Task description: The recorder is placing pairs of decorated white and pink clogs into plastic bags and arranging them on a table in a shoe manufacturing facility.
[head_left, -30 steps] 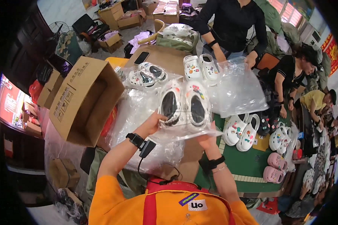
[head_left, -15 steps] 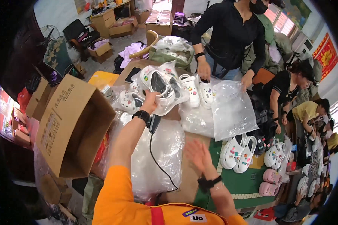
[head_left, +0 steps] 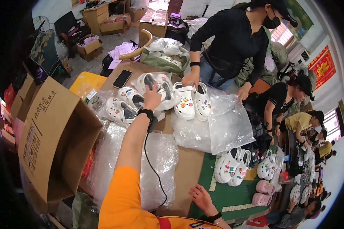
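Since a moment ago the left hand (head_left: 152,100) reached farther, grasping one bagged pair of clogs (head_left: 156,88); right hand (head_left: 201,197) released.

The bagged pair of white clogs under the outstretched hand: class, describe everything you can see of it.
The bagged pair of white clogs lies on the brown table, far side, beside a dark phone. Two white clogs with dark insides sit in a clear, crinkled plastic bag. The left hand rests on it, fingers on top.
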Demonstrator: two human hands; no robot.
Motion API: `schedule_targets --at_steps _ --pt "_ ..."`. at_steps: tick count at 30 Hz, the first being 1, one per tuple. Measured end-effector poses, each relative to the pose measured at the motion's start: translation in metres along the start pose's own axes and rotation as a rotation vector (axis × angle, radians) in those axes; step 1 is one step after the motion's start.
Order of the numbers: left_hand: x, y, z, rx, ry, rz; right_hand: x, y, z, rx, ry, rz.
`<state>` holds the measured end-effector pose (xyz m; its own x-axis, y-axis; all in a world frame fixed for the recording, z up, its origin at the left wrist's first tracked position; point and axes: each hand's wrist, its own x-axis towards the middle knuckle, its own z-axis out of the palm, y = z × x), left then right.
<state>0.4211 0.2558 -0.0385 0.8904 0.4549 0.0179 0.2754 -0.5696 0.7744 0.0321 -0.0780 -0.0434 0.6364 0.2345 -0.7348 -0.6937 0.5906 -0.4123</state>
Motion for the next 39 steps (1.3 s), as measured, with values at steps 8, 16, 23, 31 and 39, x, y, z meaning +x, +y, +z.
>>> schedule_targets --at_steps 8,16,23,31,39 --pt "-0.085 -0.017 -0.023 0.490 0.052 0.370 0.009 0.022 0.035 -0.352 -0.035 0.064" --pt "-0.254 -0.037 -0.098 0.079 -0.910 0.652 -0.004 0.052 -0.018 -0.669 0.040 -0.002" --pt "-0.362 -0.114 -0.165 0.615 -0.724 0.618 -0.014 0.065 -0.027 -0.694 0.090 0.108" --pt "-0.379 -0.127 -0.196 0.674 -0.266 0.351 -0.003 0.122 -0.008 -0.898 0.014 -0.009" --pt "-0.318 -0.146 -0.199 0.122 -0.049 -0.043 0.009 0.128 -0.014 -0.705 -0.015 -0.037"
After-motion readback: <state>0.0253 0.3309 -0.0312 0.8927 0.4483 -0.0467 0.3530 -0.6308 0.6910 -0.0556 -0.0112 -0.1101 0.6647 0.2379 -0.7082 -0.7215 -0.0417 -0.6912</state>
